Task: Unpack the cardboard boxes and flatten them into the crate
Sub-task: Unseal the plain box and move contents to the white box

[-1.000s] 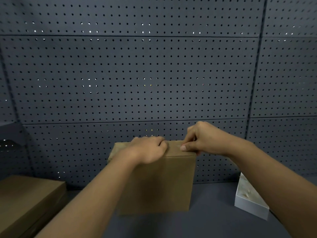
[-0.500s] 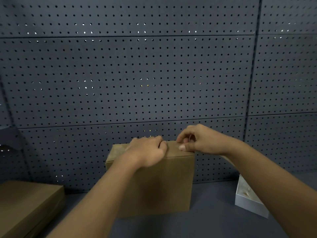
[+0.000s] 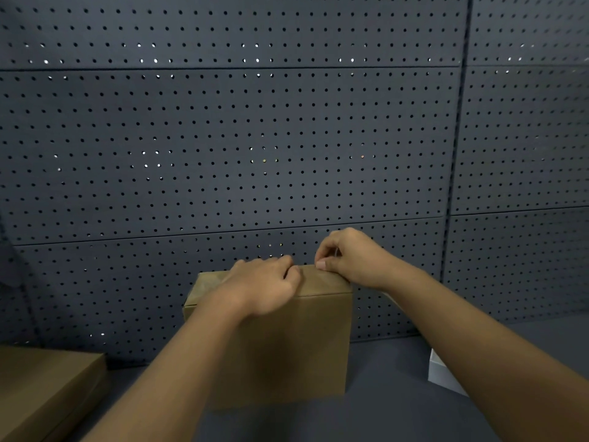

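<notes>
A closed brown cardboard box (image 3: 306,346) stands upright on the dark shelf, close to the pegboard wall. My left hand (image 3: 261,285) lies on its top with the fingers curled over the middle of the lid. My right hand (image 3: 347,258) is at the top's far right edge, thumb and fingertips pinched together on something thin there; what it pinches is too small to tell. A second flat cardboard box (image 3: 44,387) lies at the lower left.
A grey perforated pegboard wall (image 3: 255,138) fills the back. A white box (image 3: 443,374) sits at the right, partly hidden behind my right forearm. The dark shelf surface (image 3: 376,419) runs along the bottom.
My right hand has lifted slightly and shifted left along the box's top edge, with its fingers drawn into a tighter pinch. The left hand has stayed on the lid.
</notes>
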The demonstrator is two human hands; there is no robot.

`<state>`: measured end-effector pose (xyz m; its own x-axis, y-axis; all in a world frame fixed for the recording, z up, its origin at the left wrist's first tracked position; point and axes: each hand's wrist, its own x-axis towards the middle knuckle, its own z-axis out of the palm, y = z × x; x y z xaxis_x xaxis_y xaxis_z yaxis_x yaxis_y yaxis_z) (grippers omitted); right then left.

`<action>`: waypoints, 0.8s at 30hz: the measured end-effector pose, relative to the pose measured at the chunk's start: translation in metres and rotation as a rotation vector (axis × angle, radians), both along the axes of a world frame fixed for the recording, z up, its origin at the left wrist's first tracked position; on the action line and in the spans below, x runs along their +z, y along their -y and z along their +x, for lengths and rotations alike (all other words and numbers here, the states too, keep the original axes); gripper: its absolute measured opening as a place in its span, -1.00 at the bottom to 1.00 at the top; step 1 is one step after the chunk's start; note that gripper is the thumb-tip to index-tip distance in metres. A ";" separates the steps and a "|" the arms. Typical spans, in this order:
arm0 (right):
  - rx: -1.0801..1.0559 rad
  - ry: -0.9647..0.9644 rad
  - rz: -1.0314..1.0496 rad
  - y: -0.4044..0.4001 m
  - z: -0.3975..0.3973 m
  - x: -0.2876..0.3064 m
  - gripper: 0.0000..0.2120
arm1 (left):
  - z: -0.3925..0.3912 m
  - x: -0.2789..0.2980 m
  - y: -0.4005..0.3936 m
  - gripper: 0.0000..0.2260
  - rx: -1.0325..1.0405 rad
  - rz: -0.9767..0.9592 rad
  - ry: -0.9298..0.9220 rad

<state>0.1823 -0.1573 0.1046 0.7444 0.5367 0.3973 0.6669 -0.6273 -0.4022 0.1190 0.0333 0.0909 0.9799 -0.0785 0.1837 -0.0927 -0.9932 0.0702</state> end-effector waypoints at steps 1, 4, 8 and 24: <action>-0.011 0.003 -0.019 -0.002 0.000 0.001 -0.94 | 0.000 -0.001 0.000 -0.73 -0.002 0.001 0.006; -0.020 -0.016 -0.031 -0.002 0.000 0.001 -0.93 | 0.000 -0.001 0.000 -0.74 -0.001 0.011 0.013; -0.014 -0.009 -0.011 -0.002 -0.004 -0.002 -0.92 | -0.001 -0.001 0.000 -0.73 0.008 0.004 -0.005; -0.018 -0.005 0.007 0.002 -0.009 -0.001 -0.93 | -0.007 0.003 0.003 -0.72 0.016 0.009 -0.022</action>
